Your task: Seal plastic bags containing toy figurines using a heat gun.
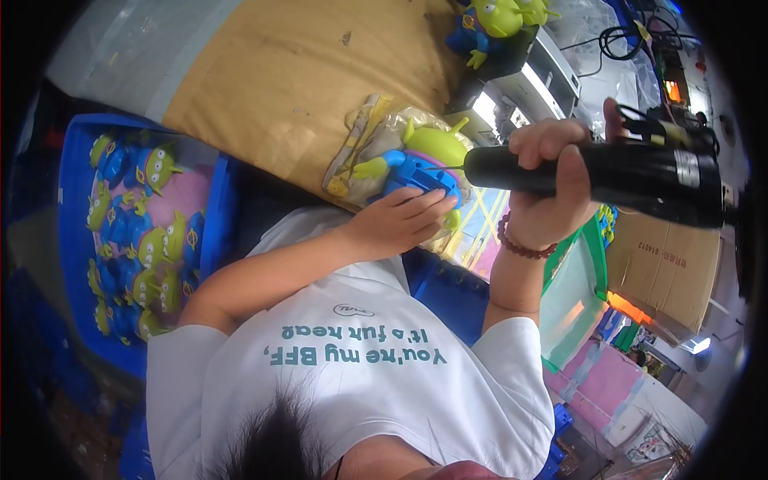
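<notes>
A green and blue alien toy figure (406, 170) lies back-up on a plastic-wrapped pad (342, 160) at the table's edge. My left hand (404, 219) rests on its blue body, fingers pressed over the lower part to hold it. In my right hand (556, 164) is a black electric screwdriver (640, 174), held level with the fingers wrapped round its barrel. Its thin bit reaches left to the back of the toy, near the blue panel. Whether the bit sits in a screw is too small to tell.
A blue bin (214, 210) at the left holds several similar toy figures. More figures (498, 18) lie at the far side, beside a white and black box-shaped device (532, 80). Cables (620, 40) run behind it. At the right are a green-rimmed bin (602, 260) and a cardboard carton (660, 268).
</notes>
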`<state>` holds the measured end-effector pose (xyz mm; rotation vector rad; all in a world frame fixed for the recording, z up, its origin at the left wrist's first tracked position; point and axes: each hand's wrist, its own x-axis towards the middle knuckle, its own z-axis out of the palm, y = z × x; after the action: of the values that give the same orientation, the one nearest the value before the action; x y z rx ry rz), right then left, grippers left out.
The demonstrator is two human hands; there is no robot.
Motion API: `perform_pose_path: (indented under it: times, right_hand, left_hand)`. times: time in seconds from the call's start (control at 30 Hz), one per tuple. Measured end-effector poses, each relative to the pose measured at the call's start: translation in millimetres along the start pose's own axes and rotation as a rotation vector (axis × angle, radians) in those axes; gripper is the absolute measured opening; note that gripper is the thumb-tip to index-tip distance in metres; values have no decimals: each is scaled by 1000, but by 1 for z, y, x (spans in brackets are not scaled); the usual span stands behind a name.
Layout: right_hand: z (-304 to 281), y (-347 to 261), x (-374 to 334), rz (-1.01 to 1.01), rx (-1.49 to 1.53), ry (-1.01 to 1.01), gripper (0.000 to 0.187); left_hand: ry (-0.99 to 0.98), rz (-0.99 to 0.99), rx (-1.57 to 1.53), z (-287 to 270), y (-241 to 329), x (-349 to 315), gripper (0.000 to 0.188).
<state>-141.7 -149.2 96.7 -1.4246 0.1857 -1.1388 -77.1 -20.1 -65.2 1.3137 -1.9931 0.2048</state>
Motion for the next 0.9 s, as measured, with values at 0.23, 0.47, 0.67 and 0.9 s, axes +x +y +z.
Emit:
perform_pose_path:
  times: [0.23,0.47,0.67,0.9]
  right_hand:
    - [12,21,-12,-14,-211,-62,59]
    - [-2,53,-25,13,-144,-303,41]
    - [3,52,-24,29,-81,-294,45]
    - [6,53,-26,25,-70,-278,45]
  left_hand:
    - [6,-19,29,-1,0,-2,16]
    - [57,-10,-71,4,-5,-8,26]
    - [35,-27,-65,-2,-6,-5,19]
    - [32,-6,-77,-1,-6,-8,28]
